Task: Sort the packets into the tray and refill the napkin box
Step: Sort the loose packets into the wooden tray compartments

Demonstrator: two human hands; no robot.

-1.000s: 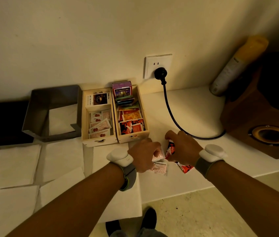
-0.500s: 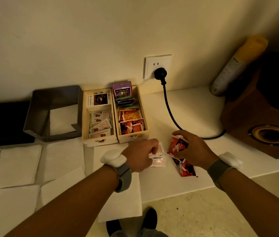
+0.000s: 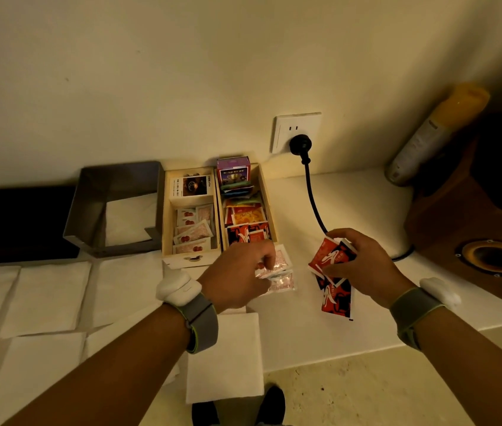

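A wooden two-compartment tray (image 3: 219,210) stands against the wall, its left side filled with pink-white packets and its right side with coloured and red packets. My left hand (image 3: 239,276) pinches pink-white packets (image 3: 282,262) on the counter just in front of the tray. My right hand (image 3: 363,265) holds a few red packets (image 3: 331,255) fanned upward. One more red packet (image 3: 335,298) lies flat below them. The grey metal napkin box (image 3: 114,207) stands left of the tray with a white napkin inside.
Several white napkins (image 3: 50,298) lie spread over the counter's left half, one (image 3: 223,358) overhanging the front edge. A black cord (image 3: 312,198) runs from the wall socket. A brown speaker (image 3: 474,241) and a spray can (image 3: 428,136) stand at right.
My right hand moved right and lifted the red packets into a fan, leaving one flat on the counter. My left hand gathered the pink-white packets and shifted slightly toward the tray.
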